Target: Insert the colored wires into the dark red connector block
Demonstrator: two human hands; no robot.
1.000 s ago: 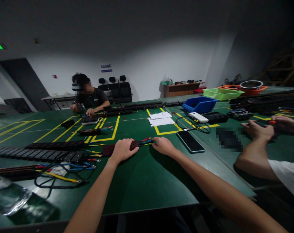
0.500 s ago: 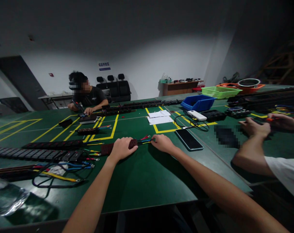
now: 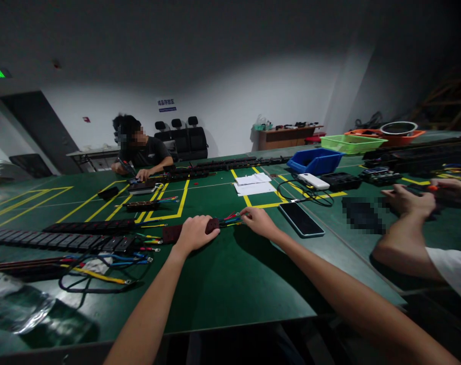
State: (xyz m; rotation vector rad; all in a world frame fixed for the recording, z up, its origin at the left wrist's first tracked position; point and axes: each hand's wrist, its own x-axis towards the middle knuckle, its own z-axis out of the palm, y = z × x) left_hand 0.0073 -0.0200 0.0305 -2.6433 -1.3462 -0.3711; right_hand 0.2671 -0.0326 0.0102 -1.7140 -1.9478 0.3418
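My left hand (image 3: 195, 233) is wrapped over a dark reddish-brown bar (image 3: 171, 233) that lies on the green table, hiding its middle. Colored wires (image 3: 229, 219), red, blue and yellow-green, come out of the bar's right end. At their tips, my right hand (image 3: 257, 221) is closed in a pinch on the wires; which of them it holds I cannot make out. A phone (image 3: 302, 219) lies just right of that hand. To the left, long black segmented strips (image 3: 63, 244) rest with their lugged wires pointing toward the bar.
A plastic bottle (image 3: 17, 304) lies at the near left. Papers (image 3: 254, 183), a blue bin (image 3: 316, 160), a white power bank (image 3: 313, 181) and a green basket (image 3: 352, 144) stand beyond. A co-worker's hands (image 3: 415, 200) work at right; another person (image 3: 144, 152) sits across the table.
The view has shifted slightly, so everything sits a little further right. The wires look more fanned out near my right hand's fingers. My left hand stays on the bar.
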